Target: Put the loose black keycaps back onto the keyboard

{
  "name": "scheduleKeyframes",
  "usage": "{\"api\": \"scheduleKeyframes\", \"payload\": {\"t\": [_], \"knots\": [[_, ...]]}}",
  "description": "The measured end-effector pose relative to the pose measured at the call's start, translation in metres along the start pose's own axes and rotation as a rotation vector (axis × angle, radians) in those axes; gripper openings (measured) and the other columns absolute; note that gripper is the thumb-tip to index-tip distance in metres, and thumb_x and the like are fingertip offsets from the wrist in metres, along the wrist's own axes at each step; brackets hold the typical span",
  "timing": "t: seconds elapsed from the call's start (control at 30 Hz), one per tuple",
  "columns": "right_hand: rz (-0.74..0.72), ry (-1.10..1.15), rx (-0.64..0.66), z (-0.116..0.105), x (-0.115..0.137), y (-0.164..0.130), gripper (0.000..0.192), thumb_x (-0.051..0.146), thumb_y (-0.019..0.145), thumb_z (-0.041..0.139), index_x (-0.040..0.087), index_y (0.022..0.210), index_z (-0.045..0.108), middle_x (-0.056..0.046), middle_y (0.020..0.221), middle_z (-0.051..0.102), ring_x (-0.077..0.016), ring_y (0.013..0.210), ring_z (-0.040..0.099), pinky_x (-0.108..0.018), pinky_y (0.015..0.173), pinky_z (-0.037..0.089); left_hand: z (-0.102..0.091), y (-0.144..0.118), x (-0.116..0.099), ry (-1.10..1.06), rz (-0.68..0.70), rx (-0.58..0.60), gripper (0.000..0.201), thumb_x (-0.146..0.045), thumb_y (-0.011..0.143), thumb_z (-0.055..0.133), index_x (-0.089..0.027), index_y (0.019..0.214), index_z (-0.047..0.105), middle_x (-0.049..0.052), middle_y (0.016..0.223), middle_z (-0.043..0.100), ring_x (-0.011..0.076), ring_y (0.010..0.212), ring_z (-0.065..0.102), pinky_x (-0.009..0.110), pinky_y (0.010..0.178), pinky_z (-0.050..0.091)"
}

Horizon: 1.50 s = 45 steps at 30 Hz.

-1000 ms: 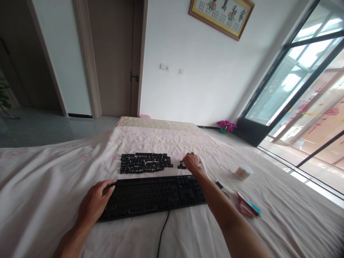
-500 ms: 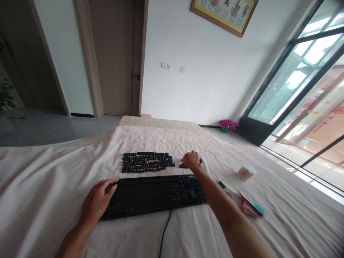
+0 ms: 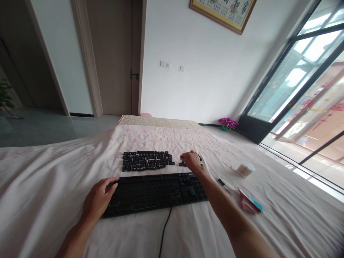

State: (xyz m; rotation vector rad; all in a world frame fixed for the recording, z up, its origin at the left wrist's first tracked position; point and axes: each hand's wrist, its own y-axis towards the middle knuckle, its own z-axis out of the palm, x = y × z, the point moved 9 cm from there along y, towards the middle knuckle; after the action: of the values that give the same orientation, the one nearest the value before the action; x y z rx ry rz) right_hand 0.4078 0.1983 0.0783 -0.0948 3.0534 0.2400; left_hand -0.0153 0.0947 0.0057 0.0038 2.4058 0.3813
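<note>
A black keyboard (image 3: pixel 150 195) with its keycaps off lies across the bed, its cable running toward me. My left hand (image 3: pixel 99 197) grips the keyboard's left end, thumb on top near the upper corner. Beyond the keyboard, many loose black keycaps (image 3: pixel 146 161) are laid out in rows. My right hand (image 3: pixel 191 160) is over a smaller group of keycaps (image 3: pixel 182 164) to the right, fingers bent down and pressed together. Whatever is between those fingertips is hidden. My right forearm covers the keyboard's right end.
To the right stand a clear tub of cotton swabs (image 3: pixel 245 169), a small dark-ended tool (image 3: pixel 221 182) and a folded pink cloth (image 3: pixel 248 202) with something blue. A wrinkled floral sheet (image 3: pixel 53 186) covers the bed. Purple flowers (image 3: pixel 228 123) stand by the far wall.
My right hand has shifted very slightly to the left over the smaller keycap group. My left hand stays on the keyboard's left end. The whole view has moved slightly.
</note>
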Motion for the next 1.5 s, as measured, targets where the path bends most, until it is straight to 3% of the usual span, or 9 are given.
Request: {"api": "scheduleKeyframes", "payload": {"t": [0.13, 0.23, 0.43, 0.7, 0.83, 1.13, 1.5], "knots": [[-0.126, 0.178, -0.227, -0.034, 0.016, -0.042, 0.020, 0.034, 0.089, 0.058, 0.029, 0.100, 0.074, -0.001, 0.094, 0.074, -0.0205, 0.095, 0.056, -0.030, 0.085, 0.036, -0.001, 0.000, -0.001, 0.009, -0.009, 0.002, 0.035, -0.041, 0.085, 0.046, -0.025, 0.107, 0.067, 0.003, 0.115, 0.069, 0.0222, 0.107, 0.062, 0.033, 0.093, 0.046], [-0.214, 0.243, -0.319, -0.051, 0.030, -0.077, 0.019, 0.034, 0.089, 0.060, 0.028, 0.101, 0.074, -0.002, 0.091, 0.074, -0.0205, 0.090, 0.056, -0.031, 0.084, 0.038, -0.001, -0.001, -0.001, 0.014, -0.009, 0.010, 0.035, -0.041, 0.085, 0.046, -0.025, 0.108, 0.067, 0.003, 0.115, 0.069, 0.0223, 0.106, 0.062, 0.033, 0.093, 0.046], [-0.264, 0.254, -0.367, -0.068, 0.047, -0.120, 0.019, 0.030, 0.089, 0.061, 0.027, 0.104, 0.072, -0.003, 0.091, 0.073, -0.0218, 0.090, 0.054, -0.034, 0.082, 0.039, -0.001, -0.001, -0.001, 0.012, -0.003, 0.016, 0.036, -0.043, 0.085, 0.045, -0.024, 0.108, 0.066, 0.003, 0.115, 0.068, 0.0222, 0.107, 0.061, 0.033, 0.095, 0.045], [-0.299, 0.190, -0.394, -0.078, 0.054, -0.134, 0.021, 0.029, 0.090, 0.060, 0.027, 0.108, 0.070, -0.004, 0.092, 0.072, -0.0221, 0.090, 0.053, -0.036, 0.082, 0.039, -0.005, -0.003, -0.005, 0.034, -0.007, 0.008, 0.037, -0.044, 0.085, 0.044, -0.025, 0.107, 0.068, 0.003, 0.114, 0.068, 0.0226, 0.106, 0.062, 0.032, 0.093, 0.046], [-0.284, 0.219, -0.351, -0.074, 0.050, -0.136, 0.018, 0.031, 0.091, 0.057, 0.026, 0.102, 0.072, -0.004, 0.092, 0.071, -0.0212, 0.090, 0.053, -0.034, 0.081, 0.040, -0.004, -0.003, -0.006, 0.029, 0.000, 0.012, 0.036, -0.043, 0.086, 0.045, -0.025, 0.107, 0.067, 0.004, 0.114, 0.068, 0.0224, 0.106, 0.062, 0.032, 0.093, 0.046], [-0.189, 0.286, -0.246, -0.039, 0.014, -0.144, 0.022, 0.035, 0.091, 0.056, 0.026, 0.100, 0.073, -0.005, 0.099, 0.071, -0.0214, 0.093, 0.056, -0.034, 0.082, 0.042, -0.007, -0.003, -0.009, 0.035, 0.003, 0.000, 0.035, -0.042, 0.085, 0.046, -0.024, 0.107, 0.068, 0.005, 0.112, 0.069, 0.0232, 0.104, 0.063, 0.033, 0.090, 0.047], [-0.203, 0.317, -0.204, -0.027, 0.018, -0.138, 0.020, 0.036, 0.091, 0.057, 0.031, 0.099, 0.074, -0.002, 0.093, 0.070, -0.0196, 0.090, 0.055, -0.032, 0.083, 0.040, -0.004, -0.003, -0.006, 0.035, 0.014, 0.005, 0.036, -0.042, 0.085, 0.046, -0.024, 0.107, 0.067, 0.004, 0.113, 0.069, 0.0225, 0.104, 0.062, 0.032, 0.092, 0.047]]}}
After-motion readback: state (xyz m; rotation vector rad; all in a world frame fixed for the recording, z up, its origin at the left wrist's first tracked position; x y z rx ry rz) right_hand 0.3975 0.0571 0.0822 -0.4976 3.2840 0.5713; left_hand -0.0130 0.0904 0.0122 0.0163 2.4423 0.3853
